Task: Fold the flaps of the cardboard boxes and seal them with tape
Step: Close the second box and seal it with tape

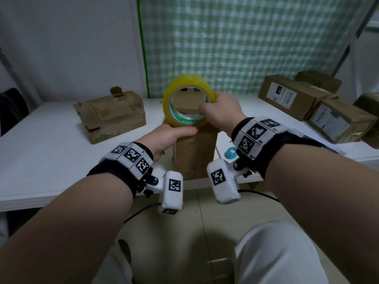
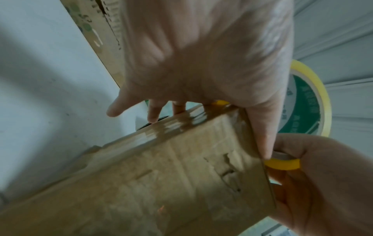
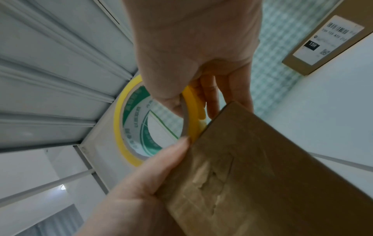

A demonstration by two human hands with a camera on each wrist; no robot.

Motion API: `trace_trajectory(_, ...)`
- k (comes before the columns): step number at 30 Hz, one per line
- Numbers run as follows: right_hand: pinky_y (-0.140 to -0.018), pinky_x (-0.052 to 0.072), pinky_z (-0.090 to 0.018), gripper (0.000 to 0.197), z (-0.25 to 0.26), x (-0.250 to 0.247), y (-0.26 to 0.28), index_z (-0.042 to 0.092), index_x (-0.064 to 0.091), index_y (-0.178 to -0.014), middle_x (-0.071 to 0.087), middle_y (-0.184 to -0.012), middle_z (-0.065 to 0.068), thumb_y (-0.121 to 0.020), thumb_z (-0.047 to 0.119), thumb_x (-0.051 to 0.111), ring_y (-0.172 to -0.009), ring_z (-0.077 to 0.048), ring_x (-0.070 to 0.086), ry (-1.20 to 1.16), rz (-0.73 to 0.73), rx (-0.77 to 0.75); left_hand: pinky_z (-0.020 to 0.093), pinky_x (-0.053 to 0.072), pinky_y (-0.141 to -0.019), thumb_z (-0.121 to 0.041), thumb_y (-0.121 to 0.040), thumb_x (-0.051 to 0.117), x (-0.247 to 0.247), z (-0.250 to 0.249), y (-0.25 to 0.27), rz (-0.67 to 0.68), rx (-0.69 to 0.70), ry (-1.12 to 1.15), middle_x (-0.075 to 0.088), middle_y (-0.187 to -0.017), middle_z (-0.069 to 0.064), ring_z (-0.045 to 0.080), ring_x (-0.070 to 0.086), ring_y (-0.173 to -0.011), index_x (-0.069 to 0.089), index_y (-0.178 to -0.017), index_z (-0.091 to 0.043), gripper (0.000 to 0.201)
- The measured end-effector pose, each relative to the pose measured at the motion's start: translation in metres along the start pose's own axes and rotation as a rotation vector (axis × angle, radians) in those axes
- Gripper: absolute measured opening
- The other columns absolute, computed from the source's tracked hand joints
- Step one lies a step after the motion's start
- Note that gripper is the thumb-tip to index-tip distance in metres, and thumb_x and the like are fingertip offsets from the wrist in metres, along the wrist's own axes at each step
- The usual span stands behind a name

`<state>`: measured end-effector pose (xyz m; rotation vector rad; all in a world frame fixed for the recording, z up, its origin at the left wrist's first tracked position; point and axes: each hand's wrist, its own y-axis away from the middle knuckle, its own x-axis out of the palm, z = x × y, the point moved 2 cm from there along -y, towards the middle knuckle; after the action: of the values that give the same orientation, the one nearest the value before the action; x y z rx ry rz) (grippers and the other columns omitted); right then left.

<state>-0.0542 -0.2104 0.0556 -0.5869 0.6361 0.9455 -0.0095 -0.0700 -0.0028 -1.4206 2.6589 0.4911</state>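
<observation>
"15H" on box label (image 3: 328, 39)

White tabletop (image 1: 41, 160) against a plain pale wall (image 1: 71, 48), green-and-white checked curtain (image 1: 246, 42) hanging behind with a green vertical edge strip (image 1: 143, 48), beige tiled floor (image 1: 205, 218) below, light dim and even.

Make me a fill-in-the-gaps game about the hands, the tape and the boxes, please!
1. The right hand grips a roll of tape whose colour is ____.
2. The left hand rests on top of the brown cardboard ____ standing upright at the table's near edge.
3. The tape roll has a core printed white and ____.
4. The boxes with white labels lie on the person's ____ side.

Missing words: yellow; box; green; right
</observation>
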Motion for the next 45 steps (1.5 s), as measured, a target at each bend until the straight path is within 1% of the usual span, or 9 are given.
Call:
trace_trajectory(2, -0.057, 0.043, -0.028, 0.012, 0.001, -0.003, -0.002, 0.018, 0.049, -0.069, 0.053, -0.071, -0.002, -0.079, 0.020, 0.055, -0.074, -0.026, 0.056, 0.001, -0.022, 0.004, 0.037, 0.025, -0.094, -0.040, -0.078, 0.071, 0.001, -0.003, 0.003, 0.020, -0.006, -0.017, 0.048, -0.117, -0.009, 0.011, 0.037, -0.112, 0.047, -0.120, -0.028, 0.050)
trace_trajectory(5, -0.059, 0.049, -0.033, 0.015, -0.001, -0.017, -0.006, 0.016, 0.044, -0.064, 0.051, -0.068, -0.005, -0.077, 0.014, 0.052, -0.073, -0.030, 0.058, -0.018, -0.119, 0.001, 0.049, 0.026, -0.100, -0.047, -0.073, 0.074, 0.000, -0.004, 0.006, 0.017, 0.017, -0.058, 0.042, -0.131, -0.011, 0.015, 0.035, -0.122, 0.034, -0.137, -0.029, 0.077)
trace_trajectory(7, -0.051, 0.038, -0.029, 0.019, -0.006, -0.032, -0.008, 0.015, 0.039, -0.063, 0.045, -0.066, -0.002, -0.079, 0.010, 0.050, -0.072, -0.028, 0.050, 0.002, -0.208, -0.003, 0.055, 0.025, -0.100, -0.048, -0.074, 0.072, 0.000, -0.005, 0.008, 0.025, 0.044, -0.075, 0.037, -0.132, -0.011, 0.016, 0.032, -0.120, 0.026, -0.140, -0.039, 0.081)
trace_trajectory(12, -0.062, 0.034, -0.032, 0.008, -0.020, -0.066, -0.007, 0.009, 0.048, -0.086, 0.047, -0.077, -0.008, -0.082, 0.005, 0.043, -0.077, -0.028, 0.047, 0.093, -0.285, -0.037, 0.050, 0.030, -0.092, -0.056, -0.064, 0.070, 0.002, -0.006, 0.010, 0.061, 0.049, -0.114, 0.032, -0.145, -0.002, 0.024, 0.035, -0.122, 0.037, -0.123, -0.052, 0.067)
trace_trajectory(17, -0.066, 0.041, -0.035, 0.024, -0.037, -0.068, -0.003, 0.002, 0.054, -0.102, 0.051, -0.085, -0.014, -0.083, 0.001, 0.041, -0.080, -0.030, 0.050, 0.138, -0.258, -0.092, 0.050, 0.029, -0.091, -0.057, -0.060, 0.069, 0.004, -0.008, 0.009, 0.076, 0.037, -0.111, 0.038, -0.138, -0.005, 0.024, 0.038, -0.121, 0.038, -0.120, -0.054, 0.067)
trace_trajectory(29, -0.053, 0.032, -0.028, 0.015, -0.064, -0.054, -0.005, 0.009, 0.045, -0.084, 0.042, -0.069, -0.004, -0.078, -0.004, 0.041, -0.071, -0.027, 0.043, 0.043, -0.211, -0.002, 0.060, 0.028, -0.100, -0.049, -0.073, 0.072, 0.001, -0.006, 0.006, 0.066, 0.032, -0.109, 0.041, -0.134, -0.006, 0.025, 0.039, -0.123, 0.039, -0.122, -0.052, 0.059)
trace_trajectory(33, -0.070, 0.047, -0.037, 0.018, -0.074, -0.048, -0.003, 0.005, 0.054, -0.095, 0.054, -0.084, -0.006, -0.081, -0.003, 0.046, -0.084, -0.029, 0.052, -0.025, -0.186, 0.065, 0.060, 0.030, -0.100, -0.046, -0.077, 0.069, -0.001, -0.004, 0.004, 0.066, 0.042, -0.104, 0.042, -0.130, -0.008, 0.023, 0.040, -0.122, 0.038, -0.122, -0.051, 0.055)
trace_trajectory(40, -0.075, 0.051, -0.039, 0.016, -0.096, -0.030, 0.006, 0.010, 0.052, -0.095, 0.053, -0.089, -0.010, -0.084, -0.002, 0.049, -0.086, -0.029, 0.054, -0.054, -0.130, 0.139, 0.060, 0.031, -0.101, -0.045, -0.078, 0.067, -0.003, -0.002, 0.002, 0.078, 0.048, -0.090, 0.040, -0.135, -0.007, 0.023, 0.040, -0.123, 0.037, -0.124, -0.050, 0.054)
trace_trajectory(45, -0.068, 0.050, -0.035, 0.017, -0.099, -0.026, 0.009, 0.012, 0.051, -0.094, 0.053, -0.089, -0.012, -0.084, -0.002, 0.049, -0.083, -0.028, 0.052, -0.068, -0.130, 0.151, 0.048, 0.031, -0.098, -0.046, -0.081, 0.064, -0.003, -0.004, 0.002, 0.068, 0.086, -0.141, 0.039, -0.137, -0.008, 0.020, 0.038, -0.122, 0.036, -0.129, -0.048, 0.055)
